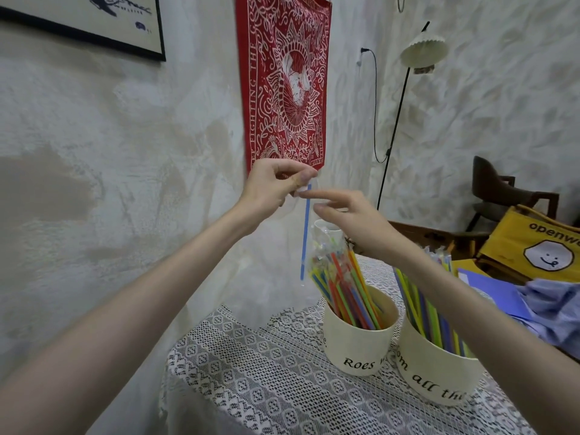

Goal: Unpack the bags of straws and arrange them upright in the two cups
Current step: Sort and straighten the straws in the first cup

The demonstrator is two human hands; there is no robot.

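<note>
Fingers (301, 178) of your left hand (270, 189) are curled and pinch the top of a clear wrapper that holds a single blue straw (305, 233); the straw hangs straight down from that pinch, in the air above the left end of the worktop (251, 372). Your right hand (351, 221) sits just beside it with fingers relaxed and nearly straight, the forefinger tip reaching toward the wrapper's top; whether it touches is hard to tell, and it holds nothing.

Below the hands, two cream cups with black lettering stand touching each other on the white lace cloth. The left cup (357, 343) holds a leaning bunch of coloured straws (345, 290), some with clear wrapping round their upper ends. The right cup (439, 368) also holds coloured straws, partly hidden behind your right forearm.

Behind hang a red patterned cloth (284, 83) on the rough wall and a floor lamp (423, 51); a yellow bag (533, 246) lies to the right.
</note>
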